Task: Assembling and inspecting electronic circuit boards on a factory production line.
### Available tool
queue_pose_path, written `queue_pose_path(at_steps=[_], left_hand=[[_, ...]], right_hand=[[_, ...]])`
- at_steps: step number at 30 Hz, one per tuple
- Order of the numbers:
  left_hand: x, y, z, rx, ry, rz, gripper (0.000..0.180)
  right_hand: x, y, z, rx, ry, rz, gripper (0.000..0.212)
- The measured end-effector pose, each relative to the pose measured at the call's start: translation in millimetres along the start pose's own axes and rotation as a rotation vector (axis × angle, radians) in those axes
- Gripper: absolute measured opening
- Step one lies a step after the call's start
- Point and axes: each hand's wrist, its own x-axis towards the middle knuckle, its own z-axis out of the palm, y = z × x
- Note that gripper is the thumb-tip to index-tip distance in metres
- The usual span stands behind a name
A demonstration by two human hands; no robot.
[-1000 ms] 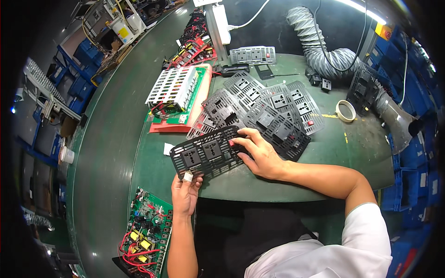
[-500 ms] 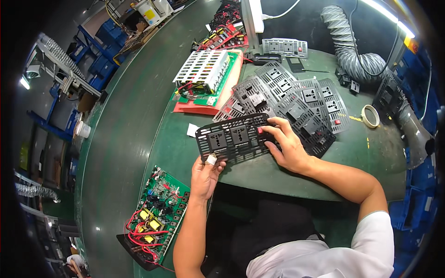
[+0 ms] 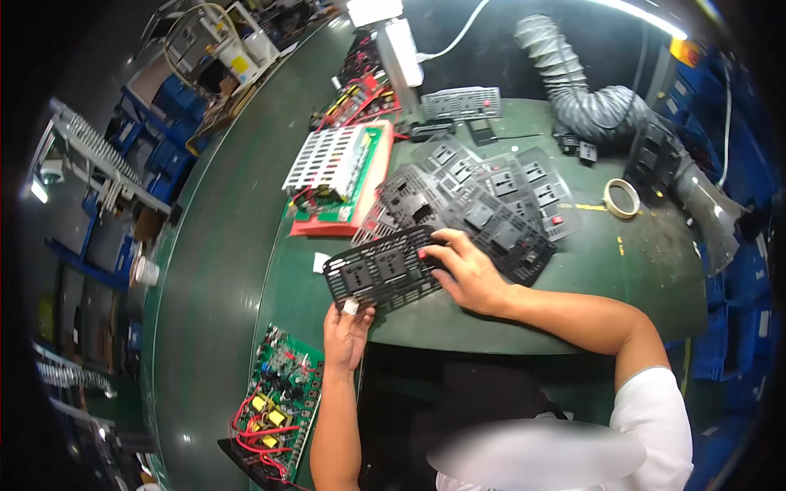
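Note:
A black slotted panel (image 3: pixel 391 263) with two sockets and a red switch is held tilted above the green bench. My left hand (image 3: pixel 347 337) grips its lower left corner, with a small white piece (image 3: pixel 350 307) by the thumb. My right hand (image 3: pixel 473 277) has its fingers closed on the panel's right end, right at the red switch. Part of that end is hidden behind the fingers. Beyond it lies an overlapping pile of grey and black socket panels (image 3: pixel 499 184).
A green circuit board (image 3: pixel 282 393) with red wires lies by my left forearm. Farther back, a white slotted cover (image 3: pixel 323 159) sits on another board over red sheets. A tape roll (image 3: pixel 621 199) and a grey flexible duct (image 3: pixel 581 102) are on the right.
The whole view has shifted, so the bench things appear farther left. Both hands keep their hold on the panel, and its tilt looks slightly steeper.

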Motion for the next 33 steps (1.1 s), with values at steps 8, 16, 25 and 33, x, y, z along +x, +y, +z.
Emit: queue_pose_path(at_steps=[8, 16, 25, 33], left_hand=[[-1, 0, 4, 0.025, 0.024, 0.027, 0.021], [-3, 19, -14, 0.017, 0.056, 0.050, 0.017], [-1, 14, -8, 0.313, 0.163, 0.045, 0.009], [-7, 22, -13, 0.243, 0.133, -0.001, 0.012]], right_hand=[[-6, 5, 2, -0.010, 0.021, -0.003, 0.045], [-21, -12, 5, -0.277, -0.097, -0.100, 0.054], [25, -8, -33, -0.345, -0.097, -0.049, 0.071], [55, -3, -32, -0.685, -0.619, -0.104, 0.069]])
